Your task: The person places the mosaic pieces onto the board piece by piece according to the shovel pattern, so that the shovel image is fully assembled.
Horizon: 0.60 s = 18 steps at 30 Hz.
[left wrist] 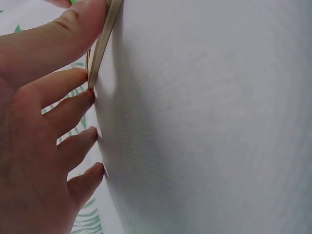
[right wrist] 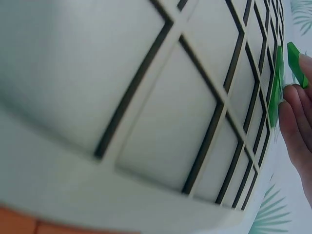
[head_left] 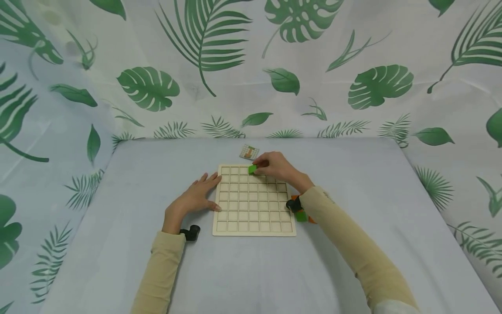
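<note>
Green tile (right wrist: 295,63): held tilted between pinching fingers of right hand (head_left: 276,168), at far row of gridded board (head_left: 255,233), near other green piece (right wrist: 274,105). Left hand (head_left: 200,196): touches board's left edge, fingers spread. Looks like placing step; likely calls next for aligning over cell, then release.

"How's the light in the head view?"

"Soft, rather dim. The right hand (head_left: 276,166) and forearm cast a faint shadow across the grid board (head_left: 254,205), and the leaf-print backdrop (head_left: 59,131) looks bluish at left."

"And the wrist views?"

"The right one blurs the board's near border and orange pieces (right wrist: 17,223); the left shows soft-edged shadow on the white tablecloth (left wrist: 195,122)."
</note>
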Each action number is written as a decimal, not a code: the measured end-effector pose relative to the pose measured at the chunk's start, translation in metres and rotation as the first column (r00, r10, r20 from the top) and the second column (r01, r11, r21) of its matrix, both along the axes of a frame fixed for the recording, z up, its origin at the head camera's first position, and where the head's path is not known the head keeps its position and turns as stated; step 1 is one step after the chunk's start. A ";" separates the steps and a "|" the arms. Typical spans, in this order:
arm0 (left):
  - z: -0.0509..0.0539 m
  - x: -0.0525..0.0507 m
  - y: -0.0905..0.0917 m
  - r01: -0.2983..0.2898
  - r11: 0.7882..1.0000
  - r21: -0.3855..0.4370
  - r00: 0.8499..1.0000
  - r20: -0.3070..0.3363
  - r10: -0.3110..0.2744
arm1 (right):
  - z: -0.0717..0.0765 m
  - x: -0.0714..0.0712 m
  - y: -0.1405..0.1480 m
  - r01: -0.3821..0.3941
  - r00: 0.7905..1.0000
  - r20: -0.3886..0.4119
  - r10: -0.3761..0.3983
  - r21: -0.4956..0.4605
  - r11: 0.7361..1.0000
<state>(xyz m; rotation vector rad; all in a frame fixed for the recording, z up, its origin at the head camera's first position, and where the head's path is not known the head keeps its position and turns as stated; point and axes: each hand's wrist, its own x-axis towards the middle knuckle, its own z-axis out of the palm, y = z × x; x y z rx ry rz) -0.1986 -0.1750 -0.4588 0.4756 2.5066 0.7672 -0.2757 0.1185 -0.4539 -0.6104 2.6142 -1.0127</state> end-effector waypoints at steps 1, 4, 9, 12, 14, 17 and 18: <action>0.001 0.000 0.000 0.000 1.000 0.001 1.000 -0.001 0.000 | 0.000 0.000 -0.002 -0.003 1.000 0.001 0.003 0.000 1.000; 0.002 0.000 0.000 -0.003 1.000 0.001 1.000 -0.001 0.003 | -0.001 -0.002 -0.007 -0.010 1.000 0.000 0.010 0.007 1.000; 0.002 0.000 0.001 -0.011 1.000 0.004 1.000 0.013 0.011 | -0.003 -0.004 -0.015 -0.021 1.000 0.012 0.021 0.001 1.000; 0.001 0.000 0.002 -0.008 1.000 0.001 1.000 0.019 0.008 | -0.004 -0.005 -0.019 -0.040 0.999 0.004 0.040 0.012 0.999; 0.000 0.000 0.002 -0.005 1.000 -0.003 1.000 0.020 0.005 | -0.005 -0.006 -0.022 -0.049 0.999 -0.002 0.049 0.025 0.999; 0.001 0.000 0.002 -0.008 1.000 -0.004 1.000 0.018 0.008 | -0.004 -0.007 -0.025 -0.055 0.998 -0.012 0.056 0.042 0.998; 0.001 0.000 0.002 -0.011 1.000 -0.004 1.000 0.020 0.012 | -0.004 -0.007 -0.026 -0.057 0.998 -0.017 0.058 0.048 0.997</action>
